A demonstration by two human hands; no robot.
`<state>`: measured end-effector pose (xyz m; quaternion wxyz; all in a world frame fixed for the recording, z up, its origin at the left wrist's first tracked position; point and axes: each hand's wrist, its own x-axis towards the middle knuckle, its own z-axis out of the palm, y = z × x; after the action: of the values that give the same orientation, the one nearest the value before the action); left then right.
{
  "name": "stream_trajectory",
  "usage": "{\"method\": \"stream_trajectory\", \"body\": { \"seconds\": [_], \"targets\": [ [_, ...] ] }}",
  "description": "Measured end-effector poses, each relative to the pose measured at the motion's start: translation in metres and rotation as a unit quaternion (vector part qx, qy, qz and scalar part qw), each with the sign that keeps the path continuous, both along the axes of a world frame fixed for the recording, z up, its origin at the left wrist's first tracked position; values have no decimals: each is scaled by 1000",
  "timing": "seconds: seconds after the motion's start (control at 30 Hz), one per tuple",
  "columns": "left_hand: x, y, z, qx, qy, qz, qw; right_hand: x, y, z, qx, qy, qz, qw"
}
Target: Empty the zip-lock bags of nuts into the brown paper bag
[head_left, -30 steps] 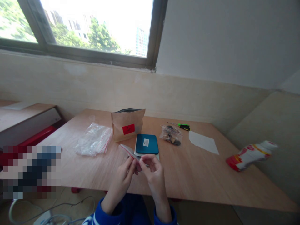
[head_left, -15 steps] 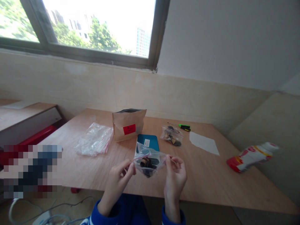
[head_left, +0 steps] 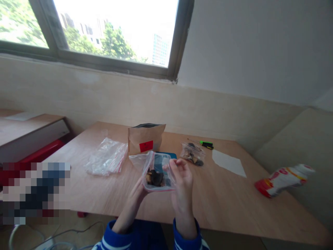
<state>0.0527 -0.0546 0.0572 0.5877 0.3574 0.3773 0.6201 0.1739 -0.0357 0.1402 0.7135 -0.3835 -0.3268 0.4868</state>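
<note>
Between my hands is a clear zip-lock bag point(head_left: 166, 185) with dark brown dried pieces point(head_left: 154, 177) inside, its mouth spread wide. My left hand point(head_left: 137, 191) grips the bag's left side, most of its fingers hidden behind the plastic. On the right side, my right hand point(head_left: 182, 177) has its fingers curled on the bag's edge. Just behind the bag lies a blue flat box or scale point(head_left: 170, 157), partly covered by it. A brown paper pouch point(head_left: 136, 139) with a red label stands upright behind, its top open.
Clear plastic bags point(head_left: 106, 158) lie in a pile on the left. Right of centre are a filled zip-lock bag point(head_left: 192, 153), a green-and-black screwdriver point(head_left: 207, 144) and white paper point(head_left: 229, 163). A white-and-red bottle point(head_left: 284, 180) stands near the table's right edge.
The bag has gone from stretched flat between both hands to an opened mouth facing me. My right hand has moved left, closer to my left hand.
</note>
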Motion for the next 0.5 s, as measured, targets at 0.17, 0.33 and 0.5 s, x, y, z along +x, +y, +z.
{"method": "stream_trajectory", "body": {
  "seconds": [0.17,0.33,0.5],
  "targets": [
    [-11,2,1,-33,2,67,997,0,21,5,73,-265,-114,955],
    [-20,10,-8,-58,21,102,993,-2,22,21,171,-430,-28,886],
    [-30,16,-14,-74,8,87,993,-15,39,9,138,-553,203,796]
  ]
}}
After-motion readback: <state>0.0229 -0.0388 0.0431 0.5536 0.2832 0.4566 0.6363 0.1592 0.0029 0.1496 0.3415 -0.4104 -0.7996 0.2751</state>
